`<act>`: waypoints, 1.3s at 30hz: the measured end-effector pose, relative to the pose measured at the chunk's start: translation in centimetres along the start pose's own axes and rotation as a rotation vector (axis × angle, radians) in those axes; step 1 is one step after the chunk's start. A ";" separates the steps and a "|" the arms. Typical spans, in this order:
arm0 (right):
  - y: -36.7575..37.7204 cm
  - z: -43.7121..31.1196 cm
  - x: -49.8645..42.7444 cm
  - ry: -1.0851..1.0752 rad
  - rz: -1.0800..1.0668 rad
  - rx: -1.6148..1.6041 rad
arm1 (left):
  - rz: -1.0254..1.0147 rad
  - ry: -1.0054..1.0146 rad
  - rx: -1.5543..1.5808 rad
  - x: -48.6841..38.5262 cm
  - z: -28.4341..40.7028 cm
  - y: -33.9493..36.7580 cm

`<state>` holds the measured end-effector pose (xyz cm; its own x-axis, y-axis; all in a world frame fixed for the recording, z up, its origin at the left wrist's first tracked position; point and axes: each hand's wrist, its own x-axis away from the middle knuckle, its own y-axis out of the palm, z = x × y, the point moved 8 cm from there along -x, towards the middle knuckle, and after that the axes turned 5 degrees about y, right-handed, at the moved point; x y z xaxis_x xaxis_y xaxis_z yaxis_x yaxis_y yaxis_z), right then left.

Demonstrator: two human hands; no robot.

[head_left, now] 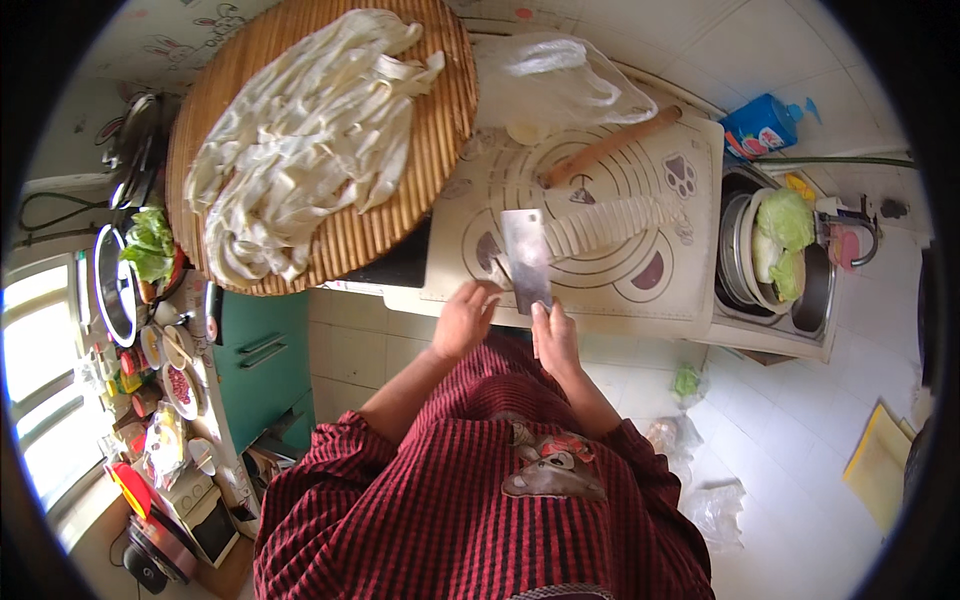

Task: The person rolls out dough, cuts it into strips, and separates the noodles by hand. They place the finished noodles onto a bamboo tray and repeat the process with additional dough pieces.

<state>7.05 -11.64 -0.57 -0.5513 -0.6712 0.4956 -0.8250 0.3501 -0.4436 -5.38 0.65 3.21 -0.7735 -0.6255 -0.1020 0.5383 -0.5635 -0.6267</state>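
My right hand point(555, 337) grips the handle of a metal cleaver point(527, 255). The broad blade lies over the left end of a row of cut dough strips point(611, 227) on a beige silicone kneading mat point(690, 277). Just left of the blade are a few small dough pieces point(501, 270). My left hand point(466, 319) is beside these pieces at the mat's front edge, its thumb and fingers apart; I see nothing between them. A wooden rolling pin point(611, 146) rests at an angle behind the strips.
A round slatted board point(442, 135) heaped with wide noodles point(315, 150) overhangs the mat's left side. Behind lies a clear plastic bag point(559, 79). At right, a sink point(817, 319) holds stacked basins with cabbage point(784, 217), near a blue pump bottle point(761, 127). Plastic bags point(712, 510) lie on the floor.
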 end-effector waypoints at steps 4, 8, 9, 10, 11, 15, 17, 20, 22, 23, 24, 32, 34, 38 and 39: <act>2.1 -3.0 -0.6 -0.017 -0.086 -0.775 | -0.145 -0.261 0.223 2.4 1.8 0.7; 4.8 -6.3 -1.6 0.038 -0.234 -0.935 | -0.145 -0.445 0.671 4.6 1.9 -0.4; 5.0 -6.8 -1.5 0.059 -0.308 -0.923 | -0.156 -0.406 0.620 4.7 1.4 -1.5; 4.0 -6.7 -1.7 0.053 -0.206 -0.627 | -0.150 -0.446 0.569 5.4 0.2 -2.8; 2.8 -6.7 -1.6 0.045 -0.158 -0.373 | -0.131 -0.475 0.531 6.1 -1.0 -4.3; -0.1 -11.0 0.3 -0.527 0.094 0.525 | 0.105 -0.570 0.433 9.7 -5.4 -10.2; 0.8 -12.8 0.6 -0.693 0.050 0.462 | 0.208 -0.553 0.430 10.9 -6.3 -12.0; 4.7 -15.5 -0.5 -0.859 -0.023 0.675 | 0.313 -0.493 0.495 11.7 -6.3 -13.3; 7.5 -17.1 -2.3 -0.907 -0.098 0.818 | 0.349 -0.468 0.496 12.0 -5.9 -13.9; 8.2 -18.0 -3.0 -0.931 -0.100 0.823 | 0.366 -0.486 0.475 12.2 -5.9 -14.1; 9.4 -18.5 -4.3 -0.859 -0.182 0.800 | 0.376 -0.481 0.472 12.2 -5.8 -14.4; 11.6 -22.3 -6.3 -1.151 -0.005 0.650 | 0.410 -0.477 0.539 12.6 -6.2 -15.1; 12.1 -22.4 -6.5 -1.203 0.010 0.585 | 0.401 -0.480 0.543 12.5 -6.3 -15.1; 12.0 -22.6 -6.7 -1.181 0.059 0.598 | 0.339 -0.487 0.518 11.3 -5.9 -14.5; 11.9 -22.5 -6.7 -1.145 0.020 0.646 | 0.317 -0.476 0.513 10.7 -5.6 -14.0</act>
<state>-1.90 11.66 7.61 0.1180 -0.9519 -0.2827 -0.4338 0.2067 -0.8770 -23.09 4.86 6.62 -0.3918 -0.8982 0.1993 0.8877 -0.4260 -0.1745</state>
